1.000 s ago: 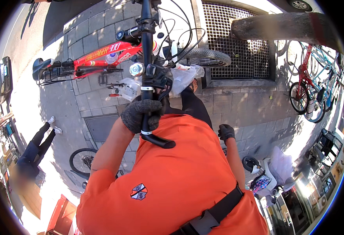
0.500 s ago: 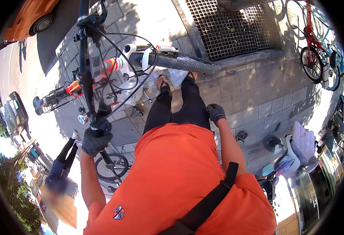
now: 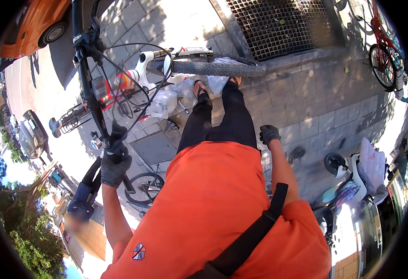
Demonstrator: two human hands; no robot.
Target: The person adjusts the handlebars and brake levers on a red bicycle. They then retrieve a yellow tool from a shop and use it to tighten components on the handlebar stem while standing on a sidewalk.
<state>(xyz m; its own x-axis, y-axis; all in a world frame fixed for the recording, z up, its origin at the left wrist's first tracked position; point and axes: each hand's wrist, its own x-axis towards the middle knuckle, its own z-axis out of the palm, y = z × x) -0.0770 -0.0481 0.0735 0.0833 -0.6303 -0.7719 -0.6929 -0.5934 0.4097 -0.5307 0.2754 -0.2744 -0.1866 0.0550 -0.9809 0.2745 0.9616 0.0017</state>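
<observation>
1. The handlebar [image 3: 88, 93] of the red-and-white bicycle [image 3: 142, 74] is set at the front left of the wearer, running from the upper edge down to the left hand [image 3: 115, 169].
2. The near end of the handlebar is gripped by the left hand, its gloved fingers wrapped around the bar and pressed together on it; a short length is left jutting out past the hand, on the side toward the body.
3. The left forearm [image 3: 115, 216] is reached forward from the lower edge, with the hand placed well out to the left of the orange shirt [image 3: 213, 186].
4. The bicycle's front wheel [image 3: 222, 69] is pointed to the right, beyond the sandalled feet [image 3: 201, 87], and black cables [image 3: 134, 45] are looped between the handlebar and the frame.
5. The right hand [image 3: 270, 134], also gloved, is held low beside the right thigh, well apart from the bicycle; its fingers are curled in loosely, and the inside of the palm is hidden.
6. The right arm [image 3: 284, 169] is hung forward along the body, slightly bent.
7. Clear plastic bags [image 3: 162, 104] are strewn on the paving [image 3: 301, 104] near the feet, and a metal grate [image 3: 283, 28] is seen ahead to the right.
</observation>
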